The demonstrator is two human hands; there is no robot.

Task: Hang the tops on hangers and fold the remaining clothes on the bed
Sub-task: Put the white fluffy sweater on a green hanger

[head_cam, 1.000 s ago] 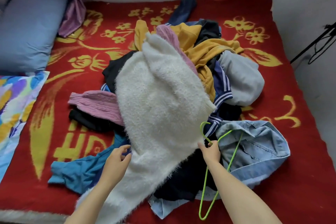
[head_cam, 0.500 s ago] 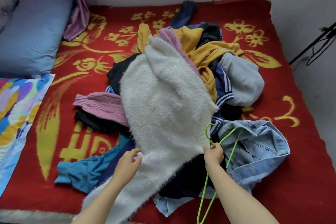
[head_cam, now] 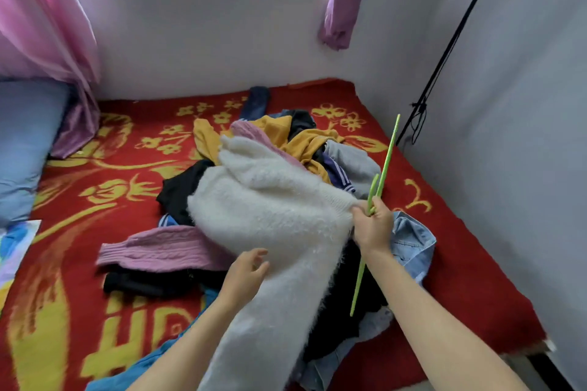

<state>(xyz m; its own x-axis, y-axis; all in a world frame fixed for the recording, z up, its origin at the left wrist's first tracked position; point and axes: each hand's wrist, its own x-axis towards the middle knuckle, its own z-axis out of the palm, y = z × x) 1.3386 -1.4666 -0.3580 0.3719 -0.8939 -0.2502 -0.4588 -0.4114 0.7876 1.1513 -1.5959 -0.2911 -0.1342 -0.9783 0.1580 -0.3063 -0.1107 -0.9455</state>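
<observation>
- Right grip (head_cam: 373, 227), centre right of the frame, is closed round a green hanger (head_cam: 385, 165), which slants up toward the upper right; the edge of a white fluffy sweater (head_cam: 270, 219) bunches against its fingers.
- Left grip (head_cam: 244, 273), lower centre, is loosely open and holds nothing, at the sweater's left edge.
- The sweater drapes over a pile of clothes (head_cam: 305, 140) at mid-frame on the red-and-yellow bed (head_cam: 127, 149); a denim garment (head_cam: 413, 241) lies just right of the right grip; a pink knit (head_cam: 158, 251) lies left of centre.
</observation>
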